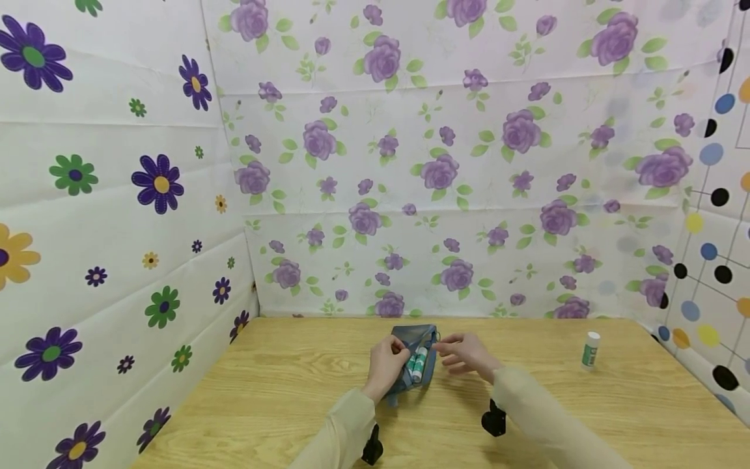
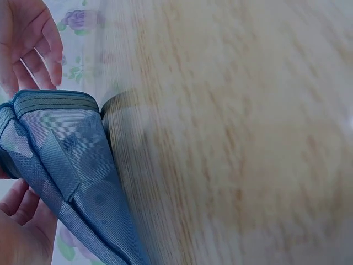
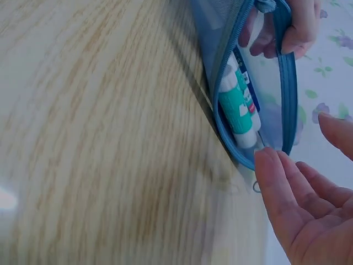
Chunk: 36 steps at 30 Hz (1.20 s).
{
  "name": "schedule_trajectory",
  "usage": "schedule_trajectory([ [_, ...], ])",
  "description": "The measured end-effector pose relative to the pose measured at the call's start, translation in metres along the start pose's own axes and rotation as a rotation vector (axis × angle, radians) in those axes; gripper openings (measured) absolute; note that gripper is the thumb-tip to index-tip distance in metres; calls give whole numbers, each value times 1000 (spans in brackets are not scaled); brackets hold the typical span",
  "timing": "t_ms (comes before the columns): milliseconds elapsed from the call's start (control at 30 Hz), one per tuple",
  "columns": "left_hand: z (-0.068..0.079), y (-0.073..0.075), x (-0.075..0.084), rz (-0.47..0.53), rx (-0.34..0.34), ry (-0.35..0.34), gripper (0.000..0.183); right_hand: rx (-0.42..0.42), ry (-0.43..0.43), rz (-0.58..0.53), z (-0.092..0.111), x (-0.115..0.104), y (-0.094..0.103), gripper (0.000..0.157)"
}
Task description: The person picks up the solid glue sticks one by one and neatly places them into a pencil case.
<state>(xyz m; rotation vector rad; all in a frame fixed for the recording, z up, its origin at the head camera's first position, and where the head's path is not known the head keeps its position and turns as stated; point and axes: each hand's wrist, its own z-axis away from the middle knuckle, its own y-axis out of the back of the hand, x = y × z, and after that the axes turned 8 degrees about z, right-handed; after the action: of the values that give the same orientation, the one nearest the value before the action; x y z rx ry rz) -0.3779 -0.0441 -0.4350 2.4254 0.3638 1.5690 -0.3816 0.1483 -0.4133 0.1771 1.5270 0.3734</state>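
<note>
A blue mesh zip pouch lies on the table with its zipper undone. Inside it are green-and-white glue sticks, side by side, and a dark blue item partly hidden behind them. My left hand pinches one zippered edge of the pouch, holding the mouth apart. At the pouch's other end is my right hand, fingers extended and nothing in them. Its fingertips are right by the zipper end; whether they touch it I cannot tell.
Another green-and-white glue stick stands upright on the wooden table, well to the right. Flower-patterned sheets hang behind and to the left, and a dotted sheet is at the right.
</note>
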Motion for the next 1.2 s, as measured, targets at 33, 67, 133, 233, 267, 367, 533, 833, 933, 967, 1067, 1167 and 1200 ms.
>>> schedule_trajectory([
  [33, 0, 0, 0, -2, 1, -3, 6, 7, 2, 9, 0, -1, 2, 44],
  [67, -1, 0, -1, -3, 3, -6, 5, 17, 3, 18, 0, -1, 5, 44],
  [133, -1, 0, -1, -6, 4, -5, 5, 30, 6, 38, -1, -1, 10, 44],
  [233, -1, 0, -2, -6, 3, -6, 4, 39, 13, 62, 0, 1, 19, 46],
  [267, -1, 0, -3, -5, 1, -3, 4, 42, 14, 64, 0, 2, 22, 46],
  [367, 0, -1, -4, -1, -4, 1, 5, 54, 29, 65, 2, 4, 31, 47],
  [533, 0, -1, -4, -2, 0, 8, 6, 60, 44, 79, 5, 6, 44, 55],
  [833, 0, 0, 0, 7, -1, -4, 7, 75, 58, 100, 8, 10, 61, 61],
  [933, 1, 1, 0, 9, -2, 0, 7, 94, 67, 118, 9, 12, 66, 62],
  [967, 1, 1, 0, 9, -3, -1, 7, 96, 72, 123, 10, 12, 68, 61],
  [1067, 1, 0, -1, 4, -5, 0, 6, 103, 80, 122, 13, 14, 76, 59],
  [1167, 0, 0, -1, 1, -5, -2, 6, 100, 84, 117, 16, 17, 84, 58],
  [1200, 0, 0, -1, 1, -5, 0, 6, 94, 90, 122, 17, 18, 86, 59],
])
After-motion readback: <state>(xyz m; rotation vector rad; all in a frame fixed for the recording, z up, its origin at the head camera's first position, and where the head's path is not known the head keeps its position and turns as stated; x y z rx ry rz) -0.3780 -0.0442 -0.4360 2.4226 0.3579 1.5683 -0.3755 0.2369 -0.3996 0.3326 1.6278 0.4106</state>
